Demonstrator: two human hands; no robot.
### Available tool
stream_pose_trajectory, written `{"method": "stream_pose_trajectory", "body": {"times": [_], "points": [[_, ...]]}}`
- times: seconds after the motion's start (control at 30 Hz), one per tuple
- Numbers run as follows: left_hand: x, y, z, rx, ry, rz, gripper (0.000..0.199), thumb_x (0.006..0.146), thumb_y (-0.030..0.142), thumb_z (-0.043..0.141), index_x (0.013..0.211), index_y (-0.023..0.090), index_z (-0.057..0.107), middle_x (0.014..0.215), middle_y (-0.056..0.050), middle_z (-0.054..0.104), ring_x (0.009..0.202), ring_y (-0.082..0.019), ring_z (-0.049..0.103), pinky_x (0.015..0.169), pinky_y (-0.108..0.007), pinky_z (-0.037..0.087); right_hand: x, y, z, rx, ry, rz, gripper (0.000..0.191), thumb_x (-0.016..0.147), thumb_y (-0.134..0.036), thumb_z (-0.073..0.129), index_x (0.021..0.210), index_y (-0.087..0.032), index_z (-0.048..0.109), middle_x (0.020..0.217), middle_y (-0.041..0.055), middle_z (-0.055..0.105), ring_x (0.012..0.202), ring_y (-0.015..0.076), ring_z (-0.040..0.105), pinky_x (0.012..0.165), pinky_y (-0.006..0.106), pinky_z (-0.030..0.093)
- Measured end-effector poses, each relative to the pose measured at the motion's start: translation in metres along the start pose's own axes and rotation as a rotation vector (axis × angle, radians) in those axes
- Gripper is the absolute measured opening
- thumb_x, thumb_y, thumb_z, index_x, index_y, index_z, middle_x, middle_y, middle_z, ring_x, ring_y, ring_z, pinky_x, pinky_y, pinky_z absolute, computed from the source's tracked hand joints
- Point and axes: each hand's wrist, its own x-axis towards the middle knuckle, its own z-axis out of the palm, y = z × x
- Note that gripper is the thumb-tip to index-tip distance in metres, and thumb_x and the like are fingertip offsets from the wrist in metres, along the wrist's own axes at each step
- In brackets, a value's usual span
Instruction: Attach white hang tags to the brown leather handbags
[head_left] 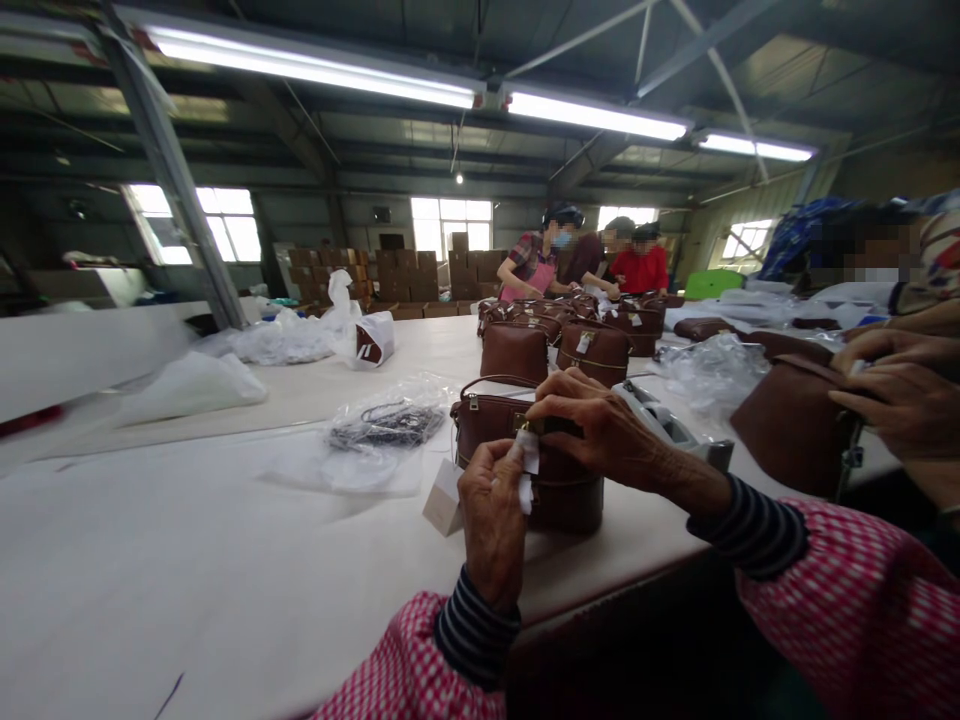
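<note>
A brown handbag (566, 500) with gold zips stands upright near the table's front edge. My left hand (495, 510) pinches a small white wrapping or paper (529, 455) against the bag's front. At the gold clasp (521, 422) near the bag's top, the fingers of my right hand (592, 425) are closed together; what they grip is too small to make out. A white tag (445, 497) hangs at the bag's left side, beside my left wrist.
More brown bags (514, 352) stand behind. Left lies a clear plastic bag of dark straps (386, 425); right, a grey tape dispenser (660, 415) and crumpled plastic (712, 375). A co-worker's hands (896, 395) hold another bag (791, 425). Several people work farther back.
</note>
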Motion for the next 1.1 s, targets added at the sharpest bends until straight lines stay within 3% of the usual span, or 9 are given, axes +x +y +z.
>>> {"method": "stream_pose_trajectory", "body": {"times": [0.3,0.6,0.7,0.87,1.1], "points": [[0.01,0.002,0.013,-0.135,0.056,-0.067,0.04,0.072,0.048,0.08,0.088,0.012,0.071,0.067,-0.001,0.065,0.053,-0.008,0.049,0.048,-0.02,0.036,-0.003,-0.005,0.003,0.023,0.024,0.016,0.027,0.081,-0.006,0.067,0.104,-0.02,0.069,0.104,0.0068,0.062,0.099,0.0231,0.053,0.091,0.041,0.044],[0.011,0.015,0.016,-0.225,0.071,-0.147,0.03,0.07,0.038,0.079,0.083,0.014,0.067,0.06,0.001,0.063,0.047,-0.008,0.048,0.043,-0.019,0.035,-0.005,-0.01,0.005,0.069,0.043,0.071,0.032,0.079,-0.002,0.064,0.104,-0.021,0.069,0.104,0.006,0.063,0.098,0.0233,0.052,0.089,0.041,0.043],[0.013,0.016,0.016,-0.208,0.077,-0.121,0.028,0.071,0.038,0.078,0.081,0.015,0.067,0.061,0.001,0.062,0.05,-0.009,0.05,0.045,-0.02,0.037,-0.004,-0.011,0.005,0.091,0.057,0.09,0.027,0.081,-0.004,0.066,0.102,-0.021,0.07,0.103,0.0059,0.063,0.097,0.0228,0.052,0.09,0.041,0.043],[0.015,0.009,0.016,-0.123,0.122,0.061,0.023,0.075,0.036,0.076,0.08,0.016,0.067,0.068,0.001,0.065,0.061,-0.009,0.056,0.057,-0.02,0.045,-0.002,-0.013,0.004,0.153,0.061,0.133,0.01,0.088,-0.017,0.07,0.097,-0.02,0.071,0.099,0.0061,0.063,0.096,0.0223,0.052,0.088,0.04,0.044],[0.008,0.003,0.019,-0.234,0.122,0.001,0.029,0.077,0.041,0.076,0.085,0.015,0.066,0.067,0.001,0.064,0.053,-0.007,0.05,0.046,-0.017,0.037,0.004,-0.007,0.005,0.226,0.048,0.217,0.005,0.085,-0.019,0.074,0.09,-0.02,0.072,0.097,0.0044,0.062,0.097,0.0218,0.054,0.092,0.04,0.043]]}}
